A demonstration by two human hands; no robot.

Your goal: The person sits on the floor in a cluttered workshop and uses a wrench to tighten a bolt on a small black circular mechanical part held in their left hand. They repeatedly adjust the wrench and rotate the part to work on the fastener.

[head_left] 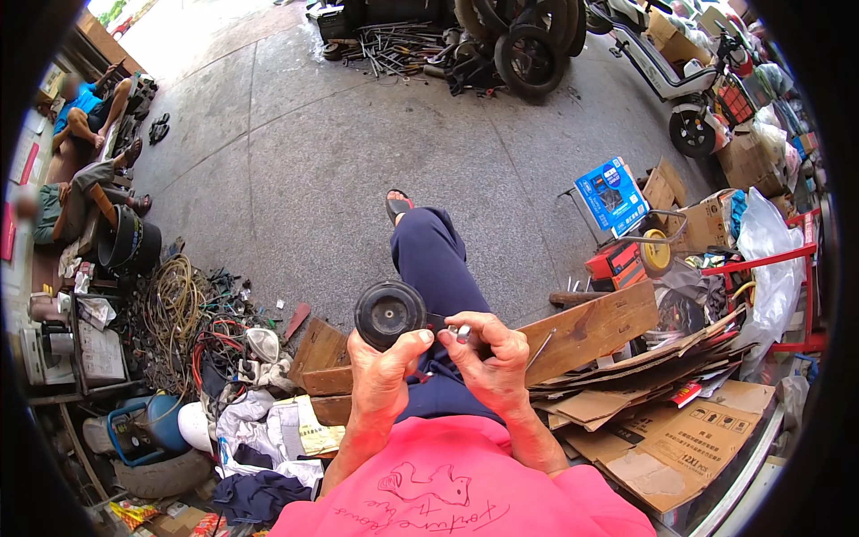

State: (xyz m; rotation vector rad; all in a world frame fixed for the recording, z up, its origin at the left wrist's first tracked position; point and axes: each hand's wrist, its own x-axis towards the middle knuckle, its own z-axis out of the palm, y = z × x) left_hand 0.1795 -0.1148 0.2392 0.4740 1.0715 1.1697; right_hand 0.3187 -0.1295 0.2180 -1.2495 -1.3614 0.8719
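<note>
A black round disc (383, 315), ridged at its rim and with a small centre hub, looks like a vehicle horn. My left hand (383, 374) grips its lower edge, thumb pointing right. A dark strip (435, 320) sticks out from the disc toward my right hand (492, 358). That hand is closed in a pinch on a small silvery cylinder (462, 333), beside the end of the strip. Whether the cylinder touches the strip I cannot tell. Both hands are above my lap, over dark blue trousers (429, 259).
Wooden boards (599, 336) and flattened cardboard (671, 447) lie to my right, near a blue box (612, 197). Coiled wires (183, 300) and cloths (268, 434) are heaped at left. Two people sit along the left wall. A scooter (671, 80) and tyres (530, 61) stand farther off.
</note>
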